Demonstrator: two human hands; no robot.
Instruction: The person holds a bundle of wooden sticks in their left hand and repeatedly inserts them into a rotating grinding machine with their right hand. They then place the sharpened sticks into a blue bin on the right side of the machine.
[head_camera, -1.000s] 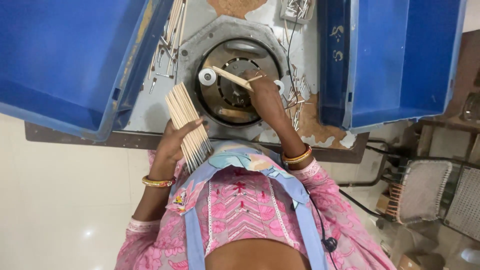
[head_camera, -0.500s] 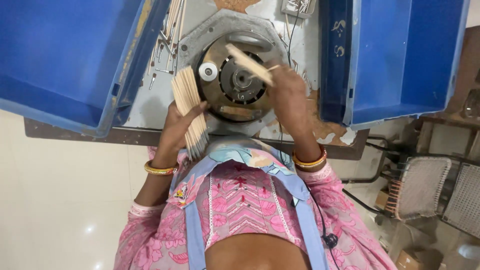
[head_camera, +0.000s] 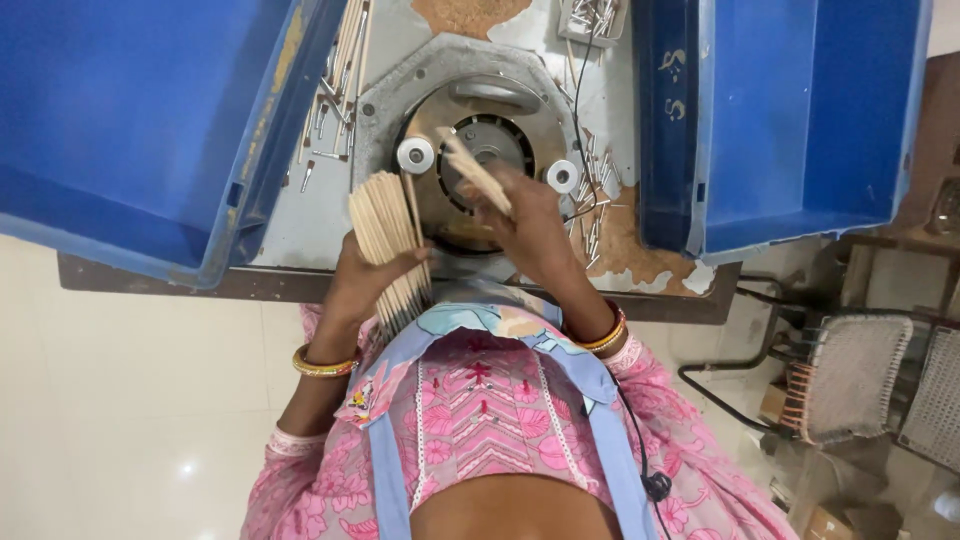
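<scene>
Head view, looking down over the desk (head_camera: 300, 215).

Left hand (head_camera: 365, 285): grip clenched around a thick bundle of thin wooden sticks (head_camera: 390, 240), held upright and fanned slightly, lower ends resting near the front edge of the desk. Bundle noted full, so a large number of sticks remained unprocessed, as judged from its thickness.

Right hand (head_camera: 530, 225): grip closed on a single stick (head_camera: 475, 170), pinched at its near end, far end angled up and left over the round metal machine head (head_camera: 480, 150). Tip seen lying across the dark central opening, between the two small white rollers (head_camera: 415, 155). Could not tell whether the tip had entered the opening or merely lay above it.

Progress, as a judgement only: one stick at the machine, feeding in hand; no finished pieces identifiable with certainty. Loose sticks (head_camera: 350, 45) observed at the upper left of the machine, and short metal pins (head_camera: 590, 215) scattered to its right; whether any of these were output could not be told.

Surroundings: large blue crate (head_camera: 130, 120) to the left of the machine, second blue crate (head_camera: 800, 110) to the right, both overhanging the desk; interiors showed no contents in the visible parts. Woven chair (head_camera: 850, 380) noted at lower right, well apart from the work.
</scene>
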